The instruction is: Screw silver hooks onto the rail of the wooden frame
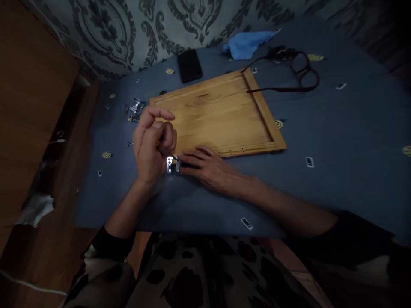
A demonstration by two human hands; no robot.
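Note:
A wooden panel with a raised frame (218,113) lies on the cloth-covered table. My left hand (150,143) is raised at the panel's near left corner, its fingers curled and the index finger bent above them. A bit of yellow shows inside that grip, but what it belongs to is mostly hidden. Just below it, a shiny metal hinge (170,163) sits at the panel's near edge. My right hand (213,171) lies with fingers stretched along this edge, fingertips at the hinge. Small holes run along the edge to the right of these fingers.
Loose metal hinges (136,107) lie left of the panel. Behind it are a black phone-like object (189,66) and a blue cloth (245,45). Eyeglasses (303,79) reach over the panel's far right corner. A patterned wall (199,21) borders the table's back.

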